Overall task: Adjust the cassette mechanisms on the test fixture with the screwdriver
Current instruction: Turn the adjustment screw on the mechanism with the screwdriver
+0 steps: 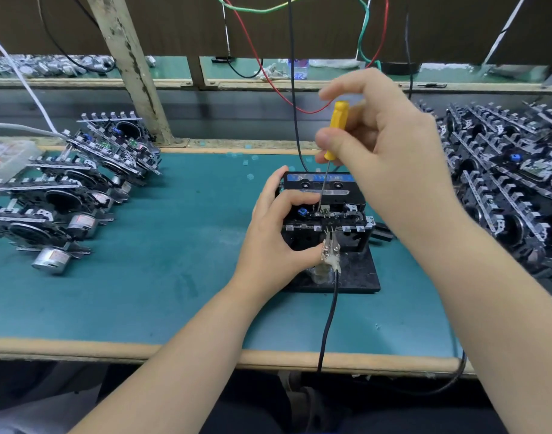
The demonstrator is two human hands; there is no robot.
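The right hand [390, 145] pinches the yellow screwdriver [335, 133], its tip down in the cassette mechanism [326, 211] on the black fixture [359, 274]. The left hand [274, 233] grips the fixture's left side. Piles of mechanisms [71, 189] lie well left and right of the fixture.

A yellow-handled screwdriver [336, 130] is held nearly upright, its tip set into the cassette mechanism [326, 211] mounted on the black test fixture [356, 274].
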